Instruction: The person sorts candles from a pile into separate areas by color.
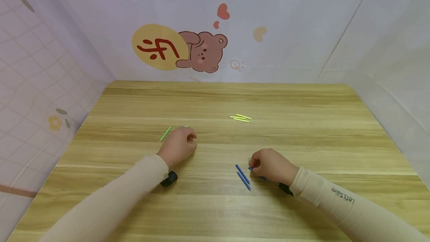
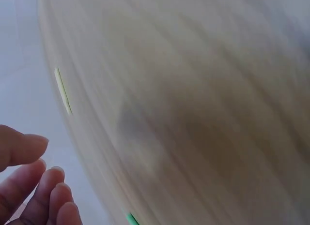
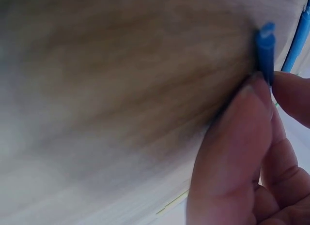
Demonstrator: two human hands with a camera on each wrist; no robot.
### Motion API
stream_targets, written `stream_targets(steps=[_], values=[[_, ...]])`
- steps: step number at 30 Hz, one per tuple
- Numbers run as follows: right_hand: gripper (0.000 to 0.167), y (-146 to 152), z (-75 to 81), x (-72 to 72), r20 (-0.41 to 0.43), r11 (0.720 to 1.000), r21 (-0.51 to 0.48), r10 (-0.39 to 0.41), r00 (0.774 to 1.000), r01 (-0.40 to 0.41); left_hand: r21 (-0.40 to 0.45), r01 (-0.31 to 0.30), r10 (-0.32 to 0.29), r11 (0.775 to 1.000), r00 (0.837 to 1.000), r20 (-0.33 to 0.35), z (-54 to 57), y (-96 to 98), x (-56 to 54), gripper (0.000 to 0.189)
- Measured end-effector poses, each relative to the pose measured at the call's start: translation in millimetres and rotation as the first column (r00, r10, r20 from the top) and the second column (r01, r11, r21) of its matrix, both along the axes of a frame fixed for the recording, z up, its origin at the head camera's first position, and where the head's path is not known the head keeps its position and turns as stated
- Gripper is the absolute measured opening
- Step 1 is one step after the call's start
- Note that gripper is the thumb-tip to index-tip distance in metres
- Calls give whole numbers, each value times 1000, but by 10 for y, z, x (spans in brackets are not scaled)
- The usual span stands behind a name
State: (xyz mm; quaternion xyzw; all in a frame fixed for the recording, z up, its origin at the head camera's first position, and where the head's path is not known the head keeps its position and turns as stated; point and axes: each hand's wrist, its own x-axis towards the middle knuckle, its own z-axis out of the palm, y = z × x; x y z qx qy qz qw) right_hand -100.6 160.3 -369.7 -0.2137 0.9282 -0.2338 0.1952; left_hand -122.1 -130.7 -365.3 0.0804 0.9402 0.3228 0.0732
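Observation:
My right hand (image 1: 273,165) is low over the wooden table and pinches a thin blue stick (image 3: 265,53) between thumb and forefinger. Two more blue sticks (image 1: 242,174) lie side by side to its left, slanting the same way. My left hand (image 1: 178,145) hovers by the green sticks (image 1: 165,134) at the left. Its fingers are loosely bent, and the left wrist view shows the thumb apart from the fingertips with nothing between them. That hand hides part of the green group; one green end (image 1: 186,126) peeks out beyond the knuckles.
Several yellow sticks (image 1: 242,120) lie in a loose bunch farther back on the table (image 1: 302,107). A white wall sheet (image 1: 289,18) printed with a bear stands behind the table's far edge, and more sheeting hangs at both sides.

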Motion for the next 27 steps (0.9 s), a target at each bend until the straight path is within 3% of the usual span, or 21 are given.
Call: stream_targets(steps=[14,27], values=[[6,-1,-12,4,-12,1000,-2,-4,1000,4,95,139,-139,986,990,-9,-51,329,124,17],[10,-12,-22,10,-21,1000,8,-24,999,24,87,348,-349,934,937,0,-101,581,251,14]])
